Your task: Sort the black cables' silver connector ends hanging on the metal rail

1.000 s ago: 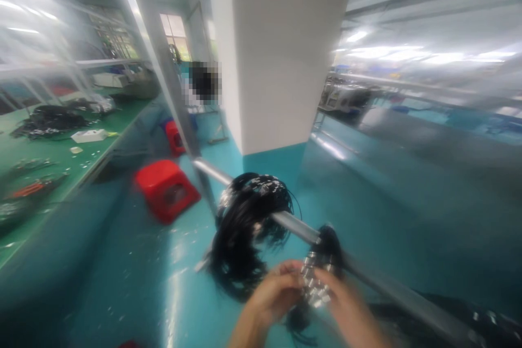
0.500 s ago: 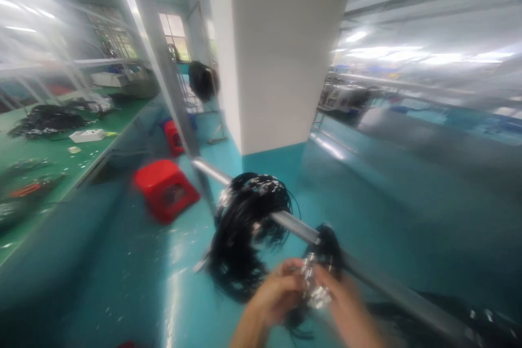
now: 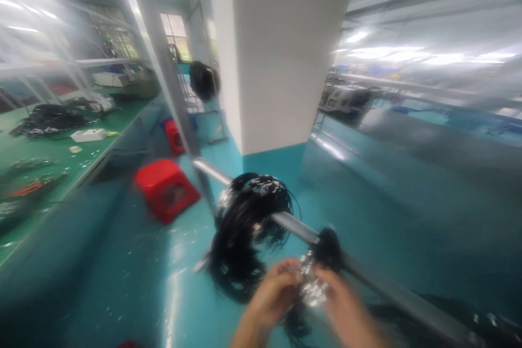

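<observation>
Beside the rail (image 3: 297, 225), your left grip (image 3: 271, 294) and right grip (image 3: 342, 299) pinched the silvery ends (image 3: 313, 290), which likely needed light, even pressure.

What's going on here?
A person's left hand and right hand hold the silver ends of a small black bundle between them. That bundle hangs over a metal rail. A larger bundle hangs farther along it. Another dark pile lies on the green table, left.
</observation>
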### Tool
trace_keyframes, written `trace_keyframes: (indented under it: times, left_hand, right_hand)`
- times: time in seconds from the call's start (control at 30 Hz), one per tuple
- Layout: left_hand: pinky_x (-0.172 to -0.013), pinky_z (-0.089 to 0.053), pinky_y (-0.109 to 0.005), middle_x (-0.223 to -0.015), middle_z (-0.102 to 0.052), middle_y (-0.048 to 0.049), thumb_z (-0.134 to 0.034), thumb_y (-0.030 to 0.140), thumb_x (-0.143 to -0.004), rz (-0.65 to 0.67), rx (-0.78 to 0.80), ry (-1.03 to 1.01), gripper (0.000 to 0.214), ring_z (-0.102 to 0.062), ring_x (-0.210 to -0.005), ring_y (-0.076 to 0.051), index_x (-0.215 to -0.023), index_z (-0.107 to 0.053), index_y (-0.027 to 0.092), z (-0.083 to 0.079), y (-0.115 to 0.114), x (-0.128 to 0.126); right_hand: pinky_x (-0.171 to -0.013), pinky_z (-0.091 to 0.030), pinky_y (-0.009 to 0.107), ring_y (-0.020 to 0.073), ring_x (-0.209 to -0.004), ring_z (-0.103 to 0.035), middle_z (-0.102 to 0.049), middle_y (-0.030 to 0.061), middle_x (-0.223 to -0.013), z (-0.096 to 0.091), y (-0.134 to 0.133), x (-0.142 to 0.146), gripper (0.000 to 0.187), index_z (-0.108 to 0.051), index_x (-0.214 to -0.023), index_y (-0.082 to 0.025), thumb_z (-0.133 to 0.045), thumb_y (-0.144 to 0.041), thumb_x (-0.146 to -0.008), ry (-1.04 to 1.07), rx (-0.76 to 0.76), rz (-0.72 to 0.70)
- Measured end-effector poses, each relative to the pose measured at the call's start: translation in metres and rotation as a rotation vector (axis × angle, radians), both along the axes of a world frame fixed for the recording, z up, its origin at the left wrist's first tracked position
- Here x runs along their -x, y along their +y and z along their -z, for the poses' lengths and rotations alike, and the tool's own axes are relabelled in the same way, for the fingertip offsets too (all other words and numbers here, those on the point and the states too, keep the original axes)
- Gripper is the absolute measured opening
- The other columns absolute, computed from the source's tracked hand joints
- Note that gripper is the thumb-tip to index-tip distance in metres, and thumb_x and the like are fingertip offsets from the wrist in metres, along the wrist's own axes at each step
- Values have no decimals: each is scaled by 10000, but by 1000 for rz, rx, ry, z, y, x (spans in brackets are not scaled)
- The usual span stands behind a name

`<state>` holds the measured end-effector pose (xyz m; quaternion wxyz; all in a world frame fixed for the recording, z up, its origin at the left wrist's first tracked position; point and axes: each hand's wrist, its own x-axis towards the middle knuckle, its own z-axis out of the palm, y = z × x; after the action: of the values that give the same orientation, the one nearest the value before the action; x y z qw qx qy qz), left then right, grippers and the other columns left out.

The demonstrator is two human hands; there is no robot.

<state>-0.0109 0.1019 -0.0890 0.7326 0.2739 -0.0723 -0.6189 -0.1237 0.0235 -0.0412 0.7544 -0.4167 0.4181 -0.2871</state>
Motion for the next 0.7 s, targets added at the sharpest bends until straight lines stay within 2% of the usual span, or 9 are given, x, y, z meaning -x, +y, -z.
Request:
trace_keyframes:
  times: [0.2, 0.37, 0.57, 0.7]
  left_hand:
    - [-699, -387, -289, -785, -652, -72, -567, 71, -738, -49, 30, -96, 156, -596, -730, -167, -872, -542, 147, -12, 3, 3]
    - [-647, -378, -263, -730, -623, -37, -592, 43, -703, -55, 30, -86, 173, -575, -667, -137, -829, -542, 149, -15, 3, 7]
    - [-656, -389, -257, -713, -624, -33, -610, 59, -701, -61, -13, 21, 168, -580, -660, -134, -847, -574, 133, -10, 3, 9]
    - [-674, -391, -265, -731, -643, -53, -612, 56, -698, -49, -60, 44, 193, -575, -646, -127, -875, -582, 127, -8, 2, 9]
  right_hand:
    - [-591, -470, 317, 206, -631, -547, -645, 47, -648, -11, 1, -5, 202, -685, -627, -162, -705, -355, -567, -36, -40, -41]
    - [-579, -462, 278, 188, -637, -543, -644, 39, -659, -16, 5, -7, 186, -704, -694, -151, -670, -317, -618, 11, -88, -53]
    - [-538, -451, 276, 202, -645, -540, -645, 61, -655, -7, 5, -6, 185, -684, -649, -139, -594, -300, -638, 97, 43, 29]
    - [-543, -460, 305, 230, -643, -570, -662, 73, -650, -10, 4, -6, 178, -678, -671, -130, -638, -260, -554, 72, 66, -10]
